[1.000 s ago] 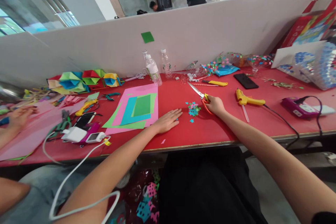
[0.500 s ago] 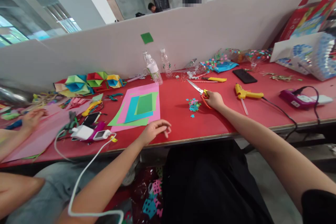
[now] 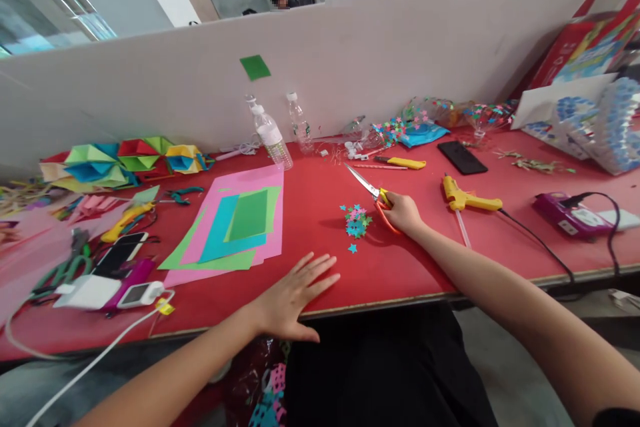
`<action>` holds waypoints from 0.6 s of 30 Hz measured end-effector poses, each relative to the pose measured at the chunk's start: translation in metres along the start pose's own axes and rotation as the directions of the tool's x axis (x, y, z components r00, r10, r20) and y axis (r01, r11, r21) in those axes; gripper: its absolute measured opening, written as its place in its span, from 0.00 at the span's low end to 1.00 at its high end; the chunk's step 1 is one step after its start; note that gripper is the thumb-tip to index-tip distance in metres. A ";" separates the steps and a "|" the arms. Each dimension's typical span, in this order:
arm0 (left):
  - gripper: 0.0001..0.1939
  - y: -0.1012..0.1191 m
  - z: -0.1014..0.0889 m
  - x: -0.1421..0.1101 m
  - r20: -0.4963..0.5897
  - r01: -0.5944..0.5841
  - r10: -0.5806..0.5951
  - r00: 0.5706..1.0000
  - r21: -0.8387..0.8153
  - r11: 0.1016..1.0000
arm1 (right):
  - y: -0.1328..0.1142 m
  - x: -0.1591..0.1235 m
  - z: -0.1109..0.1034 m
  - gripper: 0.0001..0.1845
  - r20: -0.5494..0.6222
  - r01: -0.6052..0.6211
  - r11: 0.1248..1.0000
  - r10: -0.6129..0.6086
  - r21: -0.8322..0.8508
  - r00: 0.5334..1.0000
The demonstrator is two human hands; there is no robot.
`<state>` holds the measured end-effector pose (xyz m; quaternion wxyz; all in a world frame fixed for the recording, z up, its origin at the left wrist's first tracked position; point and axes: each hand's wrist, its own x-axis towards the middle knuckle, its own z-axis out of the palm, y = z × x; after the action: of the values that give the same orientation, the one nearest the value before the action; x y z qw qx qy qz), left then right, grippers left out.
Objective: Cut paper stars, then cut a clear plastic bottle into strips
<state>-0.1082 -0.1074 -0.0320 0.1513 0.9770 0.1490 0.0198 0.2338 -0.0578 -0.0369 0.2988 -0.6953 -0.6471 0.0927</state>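
My right hand (image 3: 403, 213) rests on the red table (image 3: 325, 213) with its fingers closed around the orange handles of a pair of scissors (image 3: 370, 192), whose blades point away to the upper left. Just left of that hand lies a small heap of blue, pink and green paper stars (image 3: 355, 221). My left hand (image 3: 293, 293) lies open and flat at the table's near edge, fingers spread, holding nothing. A stack of pink, blue and green paper sheets (image 3: 235, 223) lies left of it.
A yellow glue gun (image 3: 467, 199) with its cord, a black phone (image 3: 462, 157), a yellow utility knife (image 3: 403, 162) and a purple device (image 3: 565, 212) lie to the right. Two water bottles (image 3: 273, 137) stand at the white partition. Folded paper shapes (image 3: 120, 160), chargers and phones crowd the left.
My left hand drew back from the stars to the near table edge, curled briefly, and now lies flat and spread. The right hand stayed on the scissors. The neighbour's hand at the left left the view.
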 end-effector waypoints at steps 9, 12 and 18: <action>0.50 -0.045 0.003 0.121 -0.161 0.269 -0.259 0.952 0.049 0.962 | -0.006 -0.003 -0.011 0.19 0.042 -0.020 0.996 0.016 0.090 0.999; 0.43 -0.056 0.001 0.151 -0.183 0.303 -0.292 0.939 0.036 0.952 | -0.010 -0.004 -0.014 0.19 0.068 -0.054 0.996 0.049 0.073 0.996; 0.41 -0.083 -0.006 0.192 -0.276 0.387 -0.384 0.881 -0.047 0.921 | -0.008 0.001 -0.032 0.16 0.107 -0.153 0.983 0.164 -0.103 0.981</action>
<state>0.0508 0.0272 -0.0522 0.1250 0.9158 0.3601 0.1265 0.2432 -0.0663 -0.0065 0.2196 -0.7513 -0.6095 0.1256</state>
